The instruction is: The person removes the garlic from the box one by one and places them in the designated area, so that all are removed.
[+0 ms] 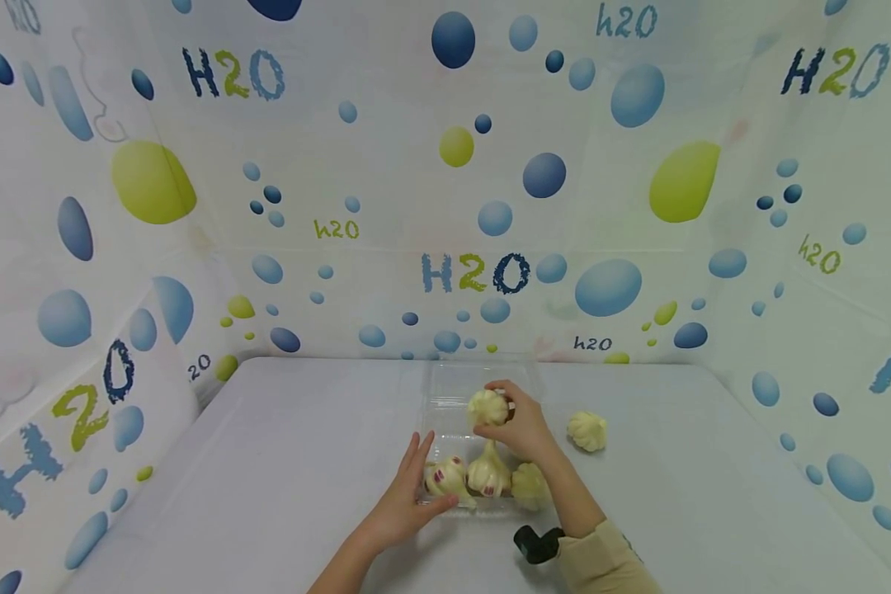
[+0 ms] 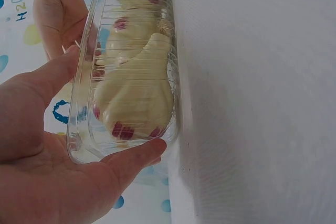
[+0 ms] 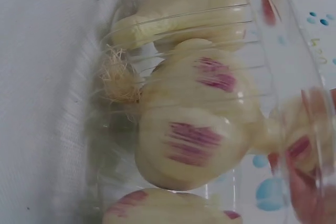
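Holds in the right hand (image 1: pixel 525 425) one pale garlic bulb (image 1: pixel 487 407), pinched between thumb at the near side and fingers at the far side: a narrow grip, just the width of the bulb. Has this bulb over the far part of a clear plastic container (image 1: pixel 449 444), which is on the white table (image 1: pixel 289 478); cannot tell how high above, or whether in touch with the plastic.

Spreads the left hand (image 1: pixel 403 505) wide around the left near corner of the container, with thumb along the near wall and straight fingers at the left wall. Touches there the plastic, as seen closely from the left wrist.

Has three bulbs inside the container, side by side in one row: at left a purple-marked bulb (image 1: pixel 447 476), in the middle a long-necked bulb (image 1: pixel 488 474) with its neck toward the far side, at right a paler bulb (image 1: pixel 530 487), just beside the right forearm. Has the lid (image 1: pixel 444 383) of the container laid open to the far side.

Has also a loose bulb (image 1: pixel 587 431) on the table, right of the container and apart from it. Wears a beige sleeve (image 1: pixel 605 561) on the right arm, with a black object (image 1: pixel 536 545) just beside its cuff. Faces, beyond the table, a white backdrop (image 1: pixel 393 157) with blue and green bubbles.
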Demonstrator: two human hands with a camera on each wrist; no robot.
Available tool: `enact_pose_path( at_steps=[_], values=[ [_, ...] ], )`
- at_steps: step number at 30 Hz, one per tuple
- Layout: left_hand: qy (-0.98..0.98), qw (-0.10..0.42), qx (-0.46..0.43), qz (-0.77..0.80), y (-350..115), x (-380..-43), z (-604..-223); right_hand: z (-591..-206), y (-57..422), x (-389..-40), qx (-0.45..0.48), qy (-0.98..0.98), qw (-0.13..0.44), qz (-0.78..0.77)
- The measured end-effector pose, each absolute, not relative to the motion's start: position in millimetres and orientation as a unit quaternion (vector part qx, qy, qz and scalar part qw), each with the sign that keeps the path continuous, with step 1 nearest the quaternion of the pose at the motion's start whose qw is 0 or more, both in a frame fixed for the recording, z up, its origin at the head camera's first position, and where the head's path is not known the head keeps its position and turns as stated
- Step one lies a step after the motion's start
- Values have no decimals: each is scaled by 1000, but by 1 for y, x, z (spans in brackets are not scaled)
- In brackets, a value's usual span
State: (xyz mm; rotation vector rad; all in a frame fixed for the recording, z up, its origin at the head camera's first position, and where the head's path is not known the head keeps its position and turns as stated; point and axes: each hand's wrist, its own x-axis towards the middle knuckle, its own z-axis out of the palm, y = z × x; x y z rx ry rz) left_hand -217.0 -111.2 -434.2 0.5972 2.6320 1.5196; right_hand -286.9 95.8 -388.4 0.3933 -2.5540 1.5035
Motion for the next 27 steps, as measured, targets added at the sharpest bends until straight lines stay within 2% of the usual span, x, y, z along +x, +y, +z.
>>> enact_pose_path(
  at_steps=[27],
  values=[
    [854, 9, 192, 484, -111, -218, -437, -383, 114, -274, 129, -833, 75, 532]
  ],
)
